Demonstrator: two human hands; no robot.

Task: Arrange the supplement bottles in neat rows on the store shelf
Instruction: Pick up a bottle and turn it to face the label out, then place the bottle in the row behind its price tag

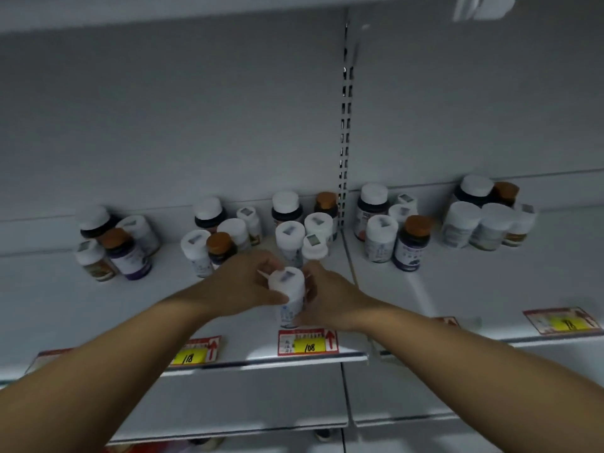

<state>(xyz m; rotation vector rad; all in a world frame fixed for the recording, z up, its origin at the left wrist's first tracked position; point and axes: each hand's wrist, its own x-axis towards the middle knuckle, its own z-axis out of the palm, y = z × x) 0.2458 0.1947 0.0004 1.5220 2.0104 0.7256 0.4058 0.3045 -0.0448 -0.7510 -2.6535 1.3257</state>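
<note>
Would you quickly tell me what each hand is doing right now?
Left hand: closed around the white bottle near the shelf's front edge.
Right hand: closed on the same white bottle, from the other side.

From where I stand, the labels on the supplement bottles [411, 243] are too blurred to read. The left hand [242, 282] and right hand [330, 302] cover the sides of the white bottle [287, 291] between them. Both forearms run off the bottom edge, and the leftmost price tag [49, 358] sits half hidden
</note>
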